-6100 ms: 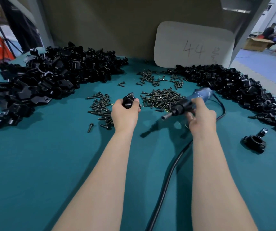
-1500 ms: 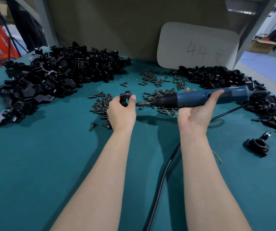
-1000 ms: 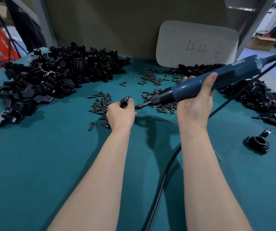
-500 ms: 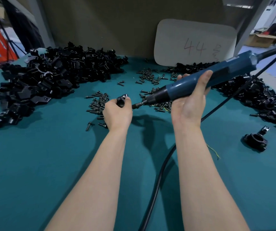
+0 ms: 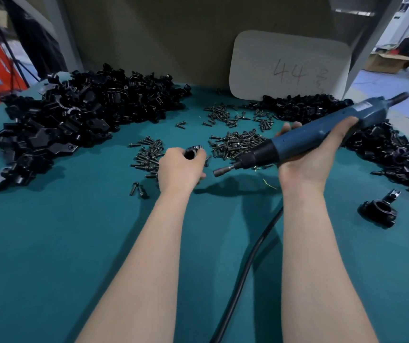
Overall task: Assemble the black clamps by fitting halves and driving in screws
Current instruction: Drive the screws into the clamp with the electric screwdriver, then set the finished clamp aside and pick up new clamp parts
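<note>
Screw-driving step: clamp in hand, bit poised beside it

Nearest, the teal surface (image 5: 50, 243) and trailing cable (image 5: 248, 263) leave the forearms room. The left hand (image 5: 178, 170) curls its fingers (image 5: 199, 158) round the clamp (image 5: 193, 153), low over the surface. The right hand (image 5: 307, 160) grips the electric screwdriver (image 5: 309, 137), its bit near the clamp but apart. Next, probably: seat the bit squarely on the screw, hidden here. Beyond, loose screws (image 5: 235, 144) and clamp-part piles (image 5: 75, 120) hem both sides.
</note>
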